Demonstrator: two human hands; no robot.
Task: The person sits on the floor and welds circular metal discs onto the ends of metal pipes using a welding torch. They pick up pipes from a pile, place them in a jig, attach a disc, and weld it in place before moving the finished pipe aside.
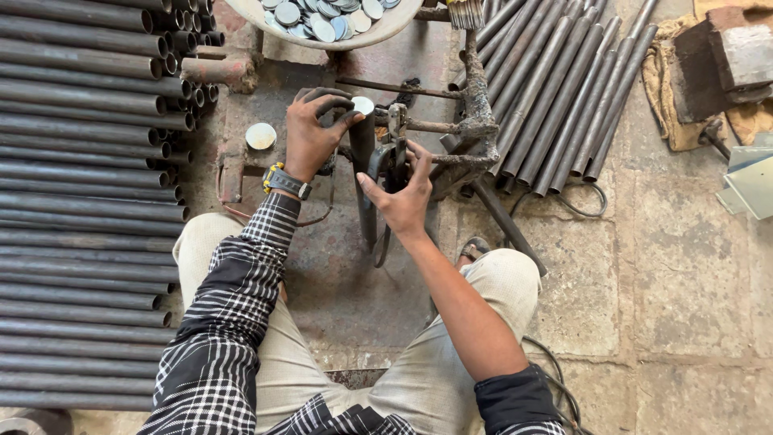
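A small round metal disc (363, 105) is pinched at the tips of the left hand (312, 133) and set against the top of a dark upright pipe (364, 173), which stands in a rusty welded jig (467, 129) on the stone floor (684, 266), between the knees of the seated person. The right hand (403, 197) is wrapped around a dark metal handle (392, 165) just right of the pipe, fingers closed on it. The disc is seen as pale, flat and bright, smaller than the loose disc (260, 136) left lying to the left; more are heaped in a bowl (322, 36) at the far edge. Trouble is easily imagined: the disc is held by bare fingertips only and could be knocked askew or dropped, and fingers could be nipped where the handle closes beside them. Stacked tubes (80, 201) are crowded close at the left and could be set rolling.
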